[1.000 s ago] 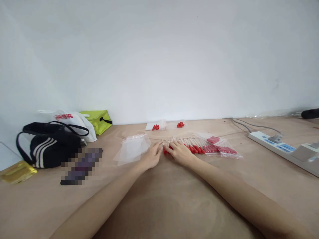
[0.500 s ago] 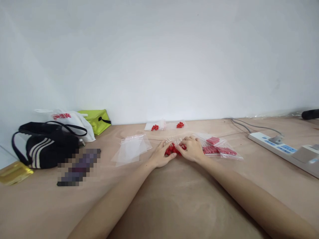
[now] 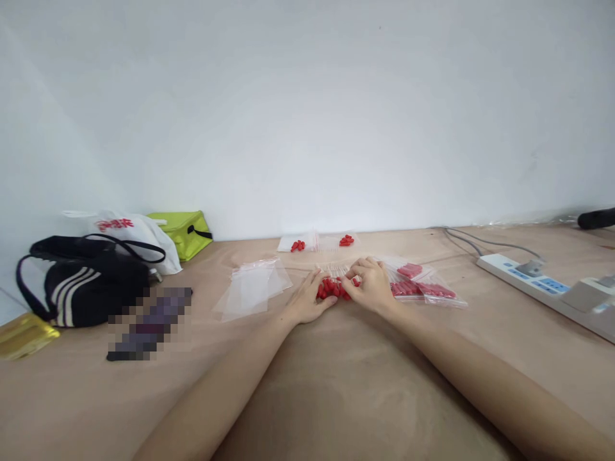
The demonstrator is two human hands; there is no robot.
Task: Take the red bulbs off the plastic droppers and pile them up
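The red-tipped sticks [image 3: 329, 289] lie in a pile at twelve o'clock before us. Our left hand [image 3: 306, 301] rests at their nine o'clock, its thumb spread apart from the fingers, touching the edge of them. Our right hand [image 3: 372, 286] is at their three o'clock, fingers bent; whether these pinch any stick, we cannot tell.
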